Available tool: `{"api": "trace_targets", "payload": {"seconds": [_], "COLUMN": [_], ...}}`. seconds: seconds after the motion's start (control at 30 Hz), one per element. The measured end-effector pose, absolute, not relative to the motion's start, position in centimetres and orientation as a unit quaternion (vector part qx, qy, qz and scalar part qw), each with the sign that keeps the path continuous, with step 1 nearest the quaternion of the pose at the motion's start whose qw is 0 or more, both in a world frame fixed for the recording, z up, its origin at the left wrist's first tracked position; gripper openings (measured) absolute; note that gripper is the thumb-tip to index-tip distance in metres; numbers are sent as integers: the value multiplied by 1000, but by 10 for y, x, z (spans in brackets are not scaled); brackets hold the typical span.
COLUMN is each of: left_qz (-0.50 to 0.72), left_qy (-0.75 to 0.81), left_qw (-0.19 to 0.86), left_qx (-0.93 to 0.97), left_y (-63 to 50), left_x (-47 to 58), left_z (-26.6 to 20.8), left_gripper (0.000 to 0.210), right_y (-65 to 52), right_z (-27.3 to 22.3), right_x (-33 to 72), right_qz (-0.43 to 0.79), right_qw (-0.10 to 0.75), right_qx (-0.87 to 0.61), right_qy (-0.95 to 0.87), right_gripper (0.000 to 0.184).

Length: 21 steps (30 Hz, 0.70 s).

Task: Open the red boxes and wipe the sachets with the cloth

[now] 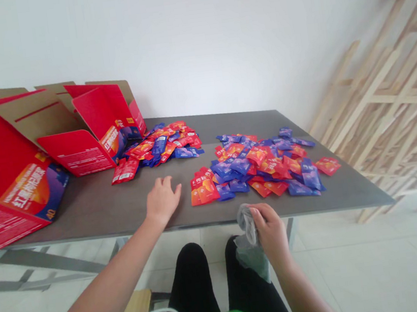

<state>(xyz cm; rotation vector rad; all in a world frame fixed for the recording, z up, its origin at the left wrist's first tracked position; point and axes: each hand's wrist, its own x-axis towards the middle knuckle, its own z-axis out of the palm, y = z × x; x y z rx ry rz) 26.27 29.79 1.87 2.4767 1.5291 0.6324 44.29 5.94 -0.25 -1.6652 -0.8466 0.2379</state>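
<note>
In the head view, the left hand (161, 200) is open, palm down, with its fingers loosely spread and slightly curled and the thumb out to the side. It holds nothing and is low over the desk (100, 208); whether the fingertips rest on the surface, I cannot tell. Just beside it on the right, and apart from it, are several red sachets (203, 187) with orange pictures, at the near left edge of the larger pile (258, 157) of red and purple sachets.

The right hand (263, 223) is closed, its thumb and bent fingers gripping a thin, grey gauzy piece (246, 222). The upper part of this is bunched or rolled at the front edge of the desk; the rest hangs below that edge, in front of the person's dark-clothed leg (239, 274). Whether it is a cloth or a bag is hard to tell. The larger pile lies just beyond this hand.

Farther back, beyond the left hand, a smaller pile (166, 143) of red and purple sachets lies against the red cartons (77, 150), which stand with flaps raised on the left part of the desk.
</note>
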Motion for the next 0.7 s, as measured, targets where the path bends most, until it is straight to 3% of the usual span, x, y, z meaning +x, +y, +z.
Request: {"api": "trace_targets", "payload": {"seconds": [0.2,0.37,0.57,0.7], "left_qz": [264,272,363,357], "left_qy": [620,593,573,513], "left_qw": [45,129,237,411], "left_qx": [738,747,695,663], "left_y": [387,406,342,255], "left_x": [221,210,191,193], "left_z": [35,35,39,42], "left_gripper": [76,50,45,39], "right_y": [71,74,70,68], "right_z": [-4,-3,1,18], "right_x": [443,436,433,416], "right_qz": [114,120,120,16], "right_qw": [588,585,585,615], "right_qx": [-708,-705,-709,-698], "right_qy": [-375,-382,-375,-366], "right_gripper": [34,33,32,27]}}
